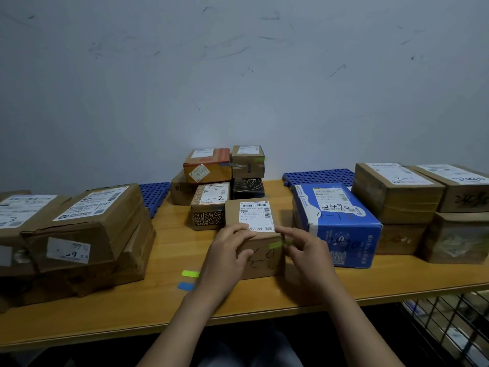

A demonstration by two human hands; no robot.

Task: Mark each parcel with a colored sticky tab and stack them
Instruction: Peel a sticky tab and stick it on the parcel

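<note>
Two-handed at wooden desk (169, 250): grips small brown cardboard parcel (262, 263) with left hand (230, 250), fingers curled on front; pinches yellow-green sticky tab (276, 245) against its upper-right edge with right hand (307, 250).

Dim, cool, even light falls from above, leaving the scuffed grey-white wall (238, 75) darker at its corners and soft shadows on the glossy orange-brown wooden table (169, 247). Wide-angle distortion bows the table's edge. Motion blur smears the right hand (309, 251) and the green sticky tab (277, 244) on the small brown cardboard box (264, 264).
</note>
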